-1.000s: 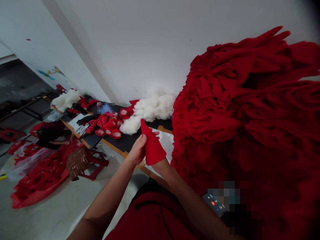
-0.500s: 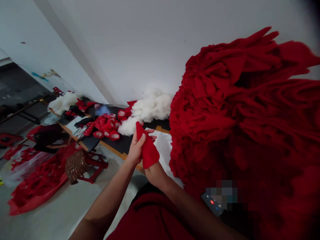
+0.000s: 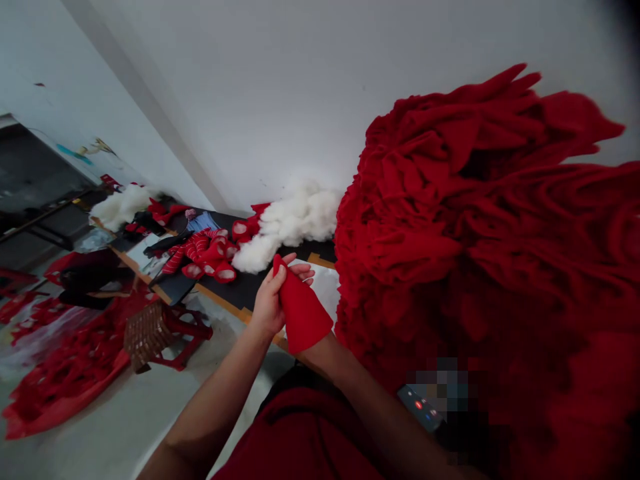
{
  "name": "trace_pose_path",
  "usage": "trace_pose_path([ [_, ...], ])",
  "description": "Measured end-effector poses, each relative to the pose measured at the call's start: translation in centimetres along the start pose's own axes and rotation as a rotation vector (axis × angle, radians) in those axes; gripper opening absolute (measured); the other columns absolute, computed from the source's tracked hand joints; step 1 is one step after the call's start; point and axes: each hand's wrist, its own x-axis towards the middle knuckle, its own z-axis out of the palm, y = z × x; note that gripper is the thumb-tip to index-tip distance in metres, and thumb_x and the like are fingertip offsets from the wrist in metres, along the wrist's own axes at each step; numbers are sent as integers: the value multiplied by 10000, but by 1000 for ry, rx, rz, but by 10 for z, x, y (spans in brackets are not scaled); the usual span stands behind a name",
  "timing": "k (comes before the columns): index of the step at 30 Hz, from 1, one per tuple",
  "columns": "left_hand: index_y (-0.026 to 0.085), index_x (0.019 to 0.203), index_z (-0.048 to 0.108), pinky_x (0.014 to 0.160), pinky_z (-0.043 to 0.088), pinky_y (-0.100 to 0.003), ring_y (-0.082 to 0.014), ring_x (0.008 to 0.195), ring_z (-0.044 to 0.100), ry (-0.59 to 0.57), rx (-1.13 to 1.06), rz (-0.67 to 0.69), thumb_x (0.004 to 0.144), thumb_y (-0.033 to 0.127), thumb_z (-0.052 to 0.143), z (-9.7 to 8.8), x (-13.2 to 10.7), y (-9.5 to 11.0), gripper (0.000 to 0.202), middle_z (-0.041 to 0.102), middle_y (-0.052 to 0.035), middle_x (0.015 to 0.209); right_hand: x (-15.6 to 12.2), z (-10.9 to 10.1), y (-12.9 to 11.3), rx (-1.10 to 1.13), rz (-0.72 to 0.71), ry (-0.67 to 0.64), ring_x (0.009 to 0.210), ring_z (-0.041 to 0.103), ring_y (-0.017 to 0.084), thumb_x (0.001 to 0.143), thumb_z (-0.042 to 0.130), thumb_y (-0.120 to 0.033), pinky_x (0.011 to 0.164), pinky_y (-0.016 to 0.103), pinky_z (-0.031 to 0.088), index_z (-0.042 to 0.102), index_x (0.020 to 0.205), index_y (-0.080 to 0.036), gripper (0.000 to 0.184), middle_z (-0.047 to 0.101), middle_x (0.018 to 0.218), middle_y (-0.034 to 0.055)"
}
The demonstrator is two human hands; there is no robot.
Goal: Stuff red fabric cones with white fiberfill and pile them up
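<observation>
A red cone-shaped felt piece [image 3: 301,312] covers my right hand like a sleeve, so that hand and its fingers are hidden inside it. My left hand [image 3: 273,300] pinches the pointed tip of the felt piece, with the fingers closed around it. Both hands are raised above the edge of a black-topped table [image 3: 250,287]. A huge heap of red felt pieces [image 3: 480,267] rises just to the right of them.
White stuffing [image 3: 295,220] lies on the table behind my hands, with red stuffed shapes [image 3: 210,257] to its left. More stuffing [image 3: 120,203] sits at the far end. A red stool with a woven basket [image 3: 155,327] stands on the floor, next to red fabric [image 3: 65,373].
The felt piece slid down off my right wrist, then back up over the hand. My left hand stayed pinched on its tip. The view shifted slightly left.
</observation>
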Motion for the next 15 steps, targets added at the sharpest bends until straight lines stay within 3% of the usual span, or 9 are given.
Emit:
trace_pose_path([
  [3,143,999,552,823,464,-376,-187,770,636,106,-28,-46,756,242,575,0,3,0,264,664,-58,814,-1,4,8,-340,119,96,1257,363,189,856,57,-20,998,489,363,374,1291,-193,566,555,1178,140],
  [6,158,1033,530,781,479,-363,-190,751,641,91,-2,-78,757,251,576,-1,2,-2,294,663,-62,838,-5,5,6,-567,197,233,1270,334,211,861,131,-13,983,500,374,425,1256,-208,529,523,1227,143],
  [11,209,1191,413,721,480,-339,-209,779,645,-80,72,-122,758,289,587,-2,-7,-12,473,647,-100,968,-11,2,-28,-693,208,487,1265,292,247,864,152,0,939,478,390,481,1220,-174,515,413,1332,151],
  [15,237,1253,341,714,478,-344,-229,832,638,-118,105,-136,750,301,597,-1,-10,-15,569,639,-109,1007,-12,2,-45,-510,286,557,1288,171,183,875,-21,-48,939,413,361,390,1289,-143,591,334,1377,149],
])
